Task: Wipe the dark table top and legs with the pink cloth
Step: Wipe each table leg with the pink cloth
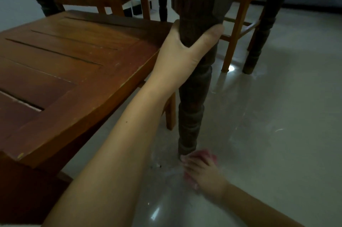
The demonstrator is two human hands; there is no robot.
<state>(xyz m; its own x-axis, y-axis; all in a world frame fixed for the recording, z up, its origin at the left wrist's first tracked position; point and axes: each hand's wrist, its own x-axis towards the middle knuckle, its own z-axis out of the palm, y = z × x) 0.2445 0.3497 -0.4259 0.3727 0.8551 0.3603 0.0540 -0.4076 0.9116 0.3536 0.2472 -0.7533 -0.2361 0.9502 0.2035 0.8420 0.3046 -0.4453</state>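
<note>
Risk first: the right hand (201, 169) is working the pink cloth (205, 154) at the very foot of the near table leg (192, 100), down where it meets the floor (277, 115). From here, I judge the cloth could slide onto the floor and drag up grit, then smear it back onto the dark wood. The turned rings low on the leg could also be skipped if the cloth only brushes one side. The wooden chair (74, 56) stands close on the left, its front leg just beside the table leg, so a wide sweep could knock it.

The left hand (185, 45) grips the table leg high up, just below its thick fluted block, thumb on the right side and fingers wrapped round the left and back, forearm stretched straight up from the lower left. The right hand reaches in from the lower right, fingers curled over the bunched cloth and pressing it against the base of the leg; its outline is blurred, so how tightly it pinches I cannot tell. Two more dark legs and a second chair (249, 4) stand further back. The worktop itself lies above the view, out of sight.
</note>
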